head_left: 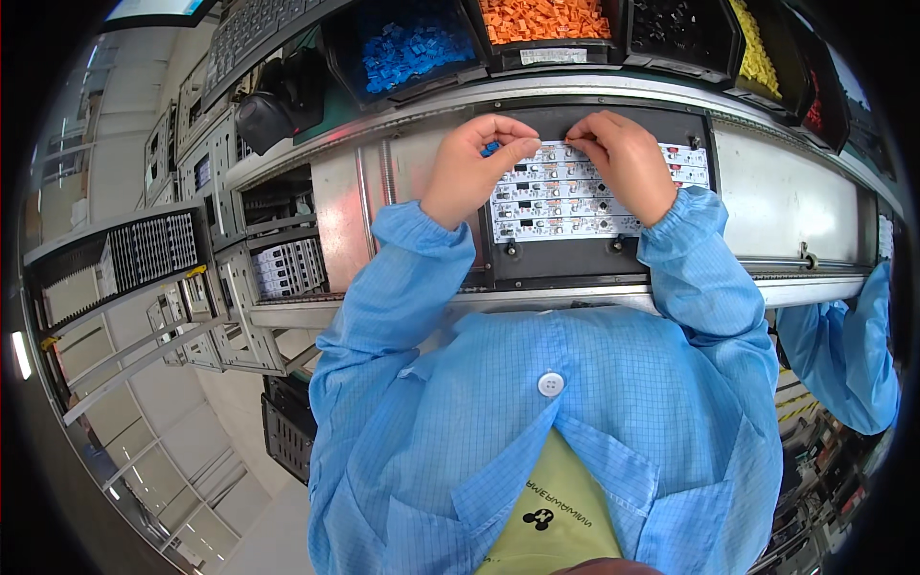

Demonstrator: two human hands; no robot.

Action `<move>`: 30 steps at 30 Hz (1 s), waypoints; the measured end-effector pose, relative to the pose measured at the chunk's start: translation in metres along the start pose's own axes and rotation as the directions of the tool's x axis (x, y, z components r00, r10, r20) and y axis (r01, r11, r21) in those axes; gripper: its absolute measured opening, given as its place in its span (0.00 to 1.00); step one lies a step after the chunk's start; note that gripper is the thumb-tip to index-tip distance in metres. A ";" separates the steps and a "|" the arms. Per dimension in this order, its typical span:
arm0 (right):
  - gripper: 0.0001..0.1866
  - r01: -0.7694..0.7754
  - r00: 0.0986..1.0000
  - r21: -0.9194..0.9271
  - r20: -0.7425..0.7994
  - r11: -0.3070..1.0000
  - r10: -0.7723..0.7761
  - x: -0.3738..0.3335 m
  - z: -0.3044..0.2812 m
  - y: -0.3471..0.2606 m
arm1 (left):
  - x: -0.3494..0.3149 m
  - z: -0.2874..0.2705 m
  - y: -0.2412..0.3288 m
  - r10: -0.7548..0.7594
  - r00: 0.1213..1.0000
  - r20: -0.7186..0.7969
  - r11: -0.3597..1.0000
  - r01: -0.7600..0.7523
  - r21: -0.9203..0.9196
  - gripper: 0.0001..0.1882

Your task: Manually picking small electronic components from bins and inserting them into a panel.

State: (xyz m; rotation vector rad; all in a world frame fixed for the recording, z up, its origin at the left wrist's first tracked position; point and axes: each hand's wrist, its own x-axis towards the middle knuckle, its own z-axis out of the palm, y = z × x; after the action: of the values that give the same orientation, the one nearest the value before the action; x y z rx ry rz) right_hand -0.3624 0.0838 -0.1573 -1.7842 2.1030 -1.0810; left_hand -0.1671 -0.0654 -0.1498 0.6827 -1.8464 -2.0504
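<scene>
Circuit boards: the white, component-studded strips [556, 227] lie parallel on a flat black plate [565, 264], in front of the person's chest; the upper strip is partly covered by the hands.
Left hand: the bare left hand [476, 165] is narrow, thumb and forefinger meeting at the upper edge of the strips; a small blue piece [491, 149] shows under the curled fingers — held or merely beneath them, cannot tell.
Right hand: the bare right hand [630, 165] is also narrow, thumb and forefinger drawn together above the same strip; any grip on a part cannot be confirmed.
Bins: heaps of small blue parts [407, 56], orange parts [546, 21] and yellow parts [755, 48] stand beyond the plate in black bins.
Handling: advisable to steady the strip with one hand, work with the other's fingertips, and press straight down — never sideways — clear of neighbouring components.
Sleeves: the loose light-blue cuffs [684, 213] sit near the boards; best kept raised from the components.
</scene>
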 end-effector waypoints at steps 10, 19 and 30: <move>0.04 0.066 0.998 -0.134 0.022 0.989 -0.063 0.001 0.001 -0.006 | 0.001 0.005 -0.011 0.100 0.992 -0.080 0.977 -0.083 0.195 0.09; 0.06 0.149 0.988 -0.312 0.074 0.938 -0.133 -0.008 -0.003 -0.011 | 0.009 0.020 0.002 0.277 0.960 -0.050 0.773 -0.191 0.605 0.06; 0.20 -0.463 0.866 0.745 0.264 0.481 0.424 -0.023 -0.036 0.025 | 0.020 0.024 -0.007 0.470 0.876 0.109 0.516 -0.372 0.772 0.03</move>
State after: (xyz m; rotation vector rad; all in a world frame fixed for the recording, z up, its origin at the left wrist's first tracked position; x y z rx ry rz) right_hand -0.3963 0.1194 -0.1545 -0.7479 1.4867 -1.4519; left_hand -0.1959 -0.0548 -0.1578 0.4248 -2.5009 -0.8084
